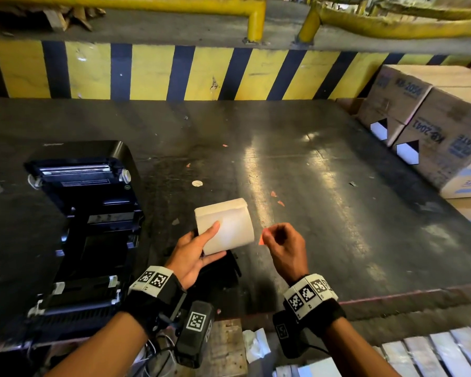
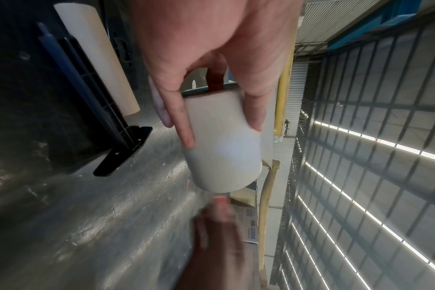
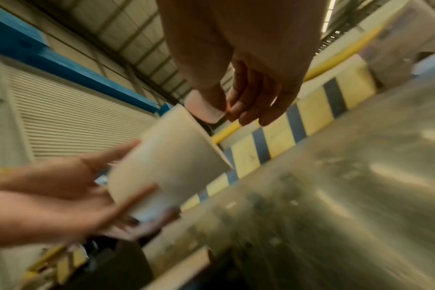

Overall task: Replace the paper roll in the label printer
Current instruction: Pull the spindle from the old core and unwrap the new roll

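Observation:
A white paper roll (image 1: 226,227) is held above the dark table by my left hand (image 1: 199,248), thumb on top and fingers beneath; its loose end sticks up at the far side. The same roll (image 2: 224,145) fills the left wrist view and shows blurred as the roll (image 3: 166,166) in the right wrist view. My right hand (image 1: 280,240) is just right of the roll and pinches a small orange-red sticker (image 1: 262,239). The black label printer (image 1: 87,229) stands open at the left, its paper bay empty. A black spindle part (image 1: 223,270) lies under my left hand.
Cardboard boxes (image 1: 430,123) stand at the right on the table (image 1: 337,186). A yellow-and-black striped barrier (image 1: 174,74) runs along the far edge. A cardboard core (image 2: 97,58) lies by the printer in the left wrist view. Small orange scraps (image 1: 276,198) dot the table.

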